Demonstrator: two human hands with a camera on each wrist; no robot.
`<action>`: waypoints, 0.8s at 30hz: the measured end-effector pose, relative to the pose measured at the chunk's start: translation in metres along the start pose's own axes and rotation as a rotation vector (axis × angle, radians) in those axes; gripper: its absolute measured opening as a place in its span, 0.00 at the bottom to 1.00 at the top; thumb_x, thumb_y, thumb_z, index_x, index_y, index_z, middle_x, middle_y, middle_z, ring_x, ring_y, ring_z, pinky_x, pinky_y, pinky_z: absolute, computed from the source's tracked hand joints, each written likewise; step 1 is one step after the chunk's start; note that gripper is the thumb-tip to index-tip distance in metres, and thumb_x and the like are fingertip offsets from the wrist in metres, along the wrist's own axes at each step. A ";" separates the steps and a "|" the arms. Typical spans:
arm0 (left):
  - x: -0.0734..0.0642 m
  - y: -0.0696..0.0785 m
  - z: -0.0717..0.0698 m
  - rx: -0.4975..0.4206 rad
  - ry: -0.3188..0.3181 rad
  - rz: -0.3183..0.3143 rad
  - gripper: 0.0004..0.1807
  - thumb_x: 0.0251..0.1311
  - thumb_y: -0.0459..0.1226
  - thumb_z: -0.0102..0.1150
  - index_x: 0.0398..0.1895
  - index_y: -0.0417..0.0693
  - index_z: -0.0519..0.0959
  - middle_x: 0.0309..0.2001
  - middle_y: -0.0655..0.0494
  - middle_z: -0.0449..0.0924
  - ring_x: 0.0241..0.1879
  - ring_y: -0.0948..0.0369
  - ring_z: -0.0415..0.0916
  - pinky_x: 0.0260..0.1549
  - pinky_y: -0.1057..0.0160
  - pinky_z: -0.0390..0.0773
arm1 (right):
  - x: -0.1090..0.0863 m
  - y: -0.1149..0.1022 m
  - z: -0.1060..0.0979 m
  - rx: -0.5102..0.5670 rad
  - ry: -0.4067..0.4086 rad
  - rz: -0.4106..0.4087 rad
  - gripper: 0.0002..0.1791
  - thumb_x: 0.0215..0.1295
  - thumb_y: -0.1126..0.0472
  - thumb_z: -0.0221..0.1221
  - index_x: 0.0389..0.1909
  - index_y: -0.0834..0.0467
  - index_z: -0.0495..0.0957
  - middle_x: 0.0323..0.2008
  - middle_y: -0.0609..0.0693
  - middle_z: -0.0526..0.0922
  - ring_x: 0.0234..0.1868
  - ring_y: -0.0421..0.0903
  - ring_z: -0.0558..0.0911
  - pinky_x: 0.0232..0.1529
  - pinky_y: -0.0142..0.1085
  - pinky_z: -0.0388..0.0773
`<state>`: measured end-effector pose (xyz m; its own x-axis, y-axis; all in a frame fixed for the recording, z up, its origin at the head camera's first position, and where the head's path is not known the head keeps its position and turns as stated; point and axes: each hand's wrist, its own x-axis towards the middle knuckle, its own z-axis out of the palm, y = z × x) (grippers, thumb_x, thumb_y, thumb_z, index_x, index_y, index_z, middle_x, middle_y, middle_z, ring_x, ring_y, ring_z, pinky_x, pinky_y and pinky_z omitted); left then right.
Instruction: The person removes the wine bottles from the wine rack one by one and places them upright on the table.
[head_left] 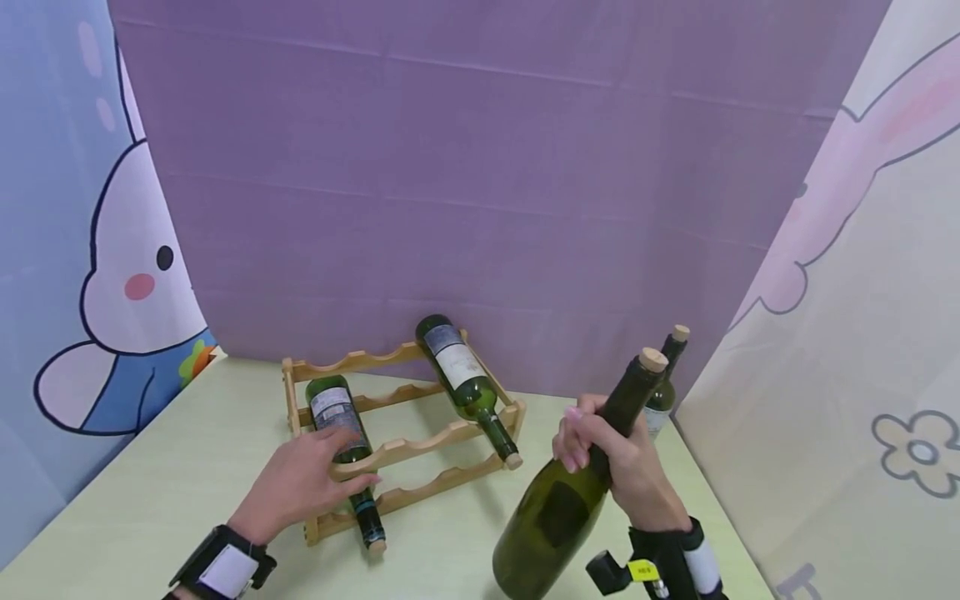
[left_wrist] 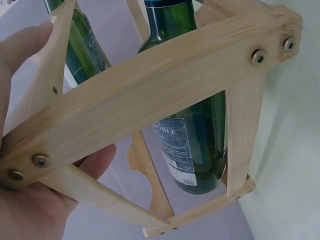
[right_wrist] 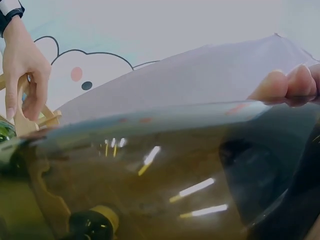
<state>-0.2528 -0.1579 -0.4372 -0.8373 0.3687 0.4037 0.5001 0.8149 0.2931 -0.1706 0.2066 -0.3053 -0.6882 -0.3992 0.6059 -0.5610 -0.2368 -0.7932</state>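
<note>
My right hand (head_left: 637,471) grips a dark green wine bottle (head_left: 543,521) by its neck. The bottle is tilted, its cork up and to the right, its base towards the lower left. At the wooden wine rack (head_left: 442,437), my left hand (head_left: 300,479) holds the front left corner of the upper rail, thumb and fingers on either side of the wood. One green bottle (head_left: 330,400) lies low at the rack's left end, beneath that hand. Another labelled bottle (head_left: 457,358) rests on the upper tier at the right, neck towards me. The held bottle fills much of the right wrist view.
Behind my right hand stands another corked bottle (head_left: 660,400), partly hidden. The pale table (head_left: 187,433) meets a purple cloth backdrop (head_left: 487,183) at the back. Printed panels (head_left: 847,350) flank both sides.
</note>
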 end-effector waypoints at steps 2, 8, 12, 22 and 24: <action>0.000 0.001 0.000 -0.007 -0.005 0.005 0.26 0.47 0.61 0.69 0.42 0.54 0.84 0.29 0.64 0.80 0.23 0.69 0.69 0.21 0.65 0.71 | -0.001 -0.001 -0.002 -0.003 0.005 -0.002 0.17 0.71 0.77 0.40 0.22 0.60 0.63 0.15 0.53 0.65 0.18 0.48 0.71 0.28 0.39 0.73; 0.003 0.004 0.000 0.002 -0.043 -0.008 0.16 0.50 0.58 0.69 0.25 0.57 0.84 0.17 0.70 0.73 0.17 0.69 0.65 0.18 0.67 0.67 | -0.006 -0.006 -0.011 -0.016 0.030 -0.009 0.17 0.71 0.78 0.39 0.23 0.60 0.63 0.15 0.53 0.66 0.17 0.49 0.71 0.27 0.41 0.72; 0.002 0.004 0.000 0.018 -0.073 -0.013 0.18 0.53 0.59 0.66 0.18 0.59 0.80 0.11 0.69 0.64 0.14 0.69 0.60 0.16 0.68 0.60 | -0.010 -0.009 -0.018 -0.019 0.039 -0.022 0.17 0.71 0.79 0.37 0.24 0.61 0.63 0.16 0.54 0.66 0.17 0.50 0.70 0.29 0.41 0.72; 0.001 0.001 0.002 0.046 -0.017 0.042 0.22 0.55 0.58 0.65 0.13 0.60 0.72 0.09 0.70 0.53 0.11 0.70 0.54 0.15 0.69 0.53 | -0.011 -0.012 -0.038 -0.113 0.094 -0.042 0.17 0.71 0.79 0.39 0.25 0.61 0.66 0.17 0.53 0.68 0.18 0.49 0.71 0.27 0.40 0.73; 0.000 0.001 0.003 0.048 -0.001 0.053 0.23 0.55 0.57 0.65 0.12 0.60 0.70 0.09 0.70 0.51 0.11 0.71 0.53 0.14 0.69 0.52 | -0.011 -0.012 -0.043 -0.131 0.110 -0.044 0.17 0.71 0.79 0.40 0.24 0.61 0.66 0.17 0.53 0.68 0.18 0.49 0.72 0.27 0.40 0.73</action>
<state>-0.2533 -0.1556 -0.4393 -0.8102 0.4126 0.4163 0.5328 0.8144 0.2297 -0.1761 0.2519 -0.3000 -0.7038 -0.2900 0.6486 -0.6421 -0.1311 -0.7553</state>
